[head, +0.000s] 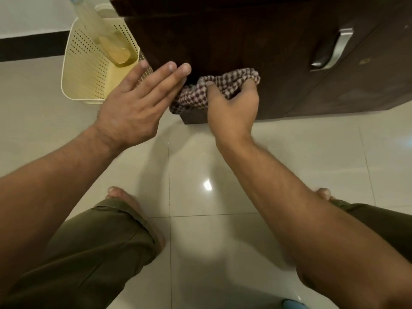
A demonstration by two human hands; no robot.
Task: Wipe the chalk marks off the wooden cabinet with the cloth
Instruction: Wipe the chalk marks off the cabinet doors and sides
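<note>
Right hand (233, 108) clutches the cloth (214, 90) against the cabinet (256, 41). Left hand (133, 103) hovers open beside it; a loose grip may drop the cloth

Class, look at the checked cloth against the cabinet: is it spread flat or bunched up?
Bunched up. The cloth is crumpled into folds, gripped by the right hand against the cabinet.

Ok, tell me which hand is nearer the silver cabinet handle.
Right. The right hand grips the checked cloth left of the handle; the left hand is open, farther left.
</note>
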